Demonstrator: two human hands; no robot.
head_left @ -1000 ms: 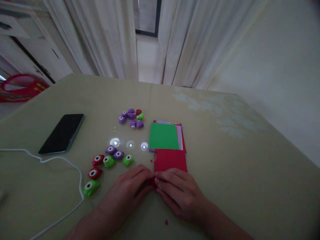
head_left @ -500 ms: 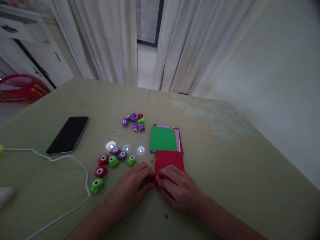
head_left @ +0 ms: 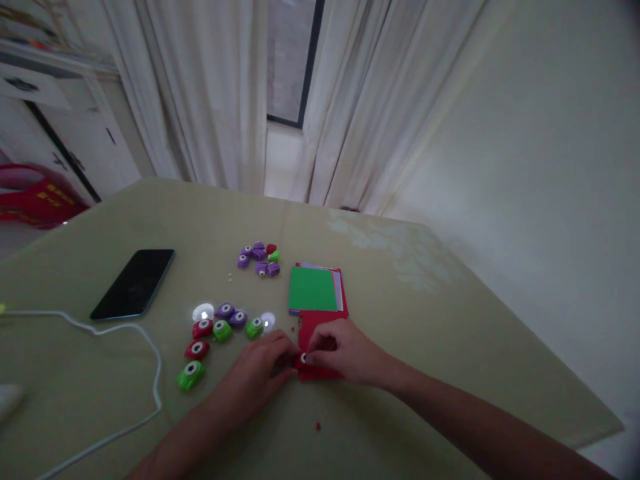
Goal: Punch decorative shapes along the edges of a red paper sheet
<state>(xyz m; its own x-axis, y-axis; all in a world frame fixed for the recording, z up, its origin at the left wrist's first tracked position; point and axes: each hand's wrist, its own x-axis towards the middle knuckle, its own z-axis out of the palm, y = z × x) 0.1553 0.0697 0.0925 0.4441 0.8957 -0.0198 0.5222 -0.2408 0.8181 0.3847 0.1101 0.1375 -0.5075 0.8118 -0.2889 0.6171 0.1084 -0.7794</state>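
Observation:
A small red paper punch (head_left: 300,360) with a white ring on top sits at the left edge of a red sheet of paper (head_left: 320,373). Fingers and thumb of my left hand (head_left: 265,363) close round the punch from the left. My right hand (head_left: 345,350) reaches over the paper, thumb and forefinger pinched at the punch's white top. Part of the punch is hidden by the fingertips. The sheet's upper left edge looks notched. A red paper scrap (head_left: 318,426) lies in front of the hands.
Coloured paper with a green sheet (head_left: 313,289) on top lies beyond the red sheet. Several green punches (head_left: 191,375), red punches (head_left: 197,350) and purple punches (head_left: 225,311) lie left; another cluster (head_left: 259,251) is farther back. A phone (head_left: 134,283) and white cable (head_left: 157,373) are far left.
My right hand has lifted and turned, its fingers now less wrapped over the punch, so the white ring and more red paper show. My left hand stays at the punch. The view has shifted slightly.

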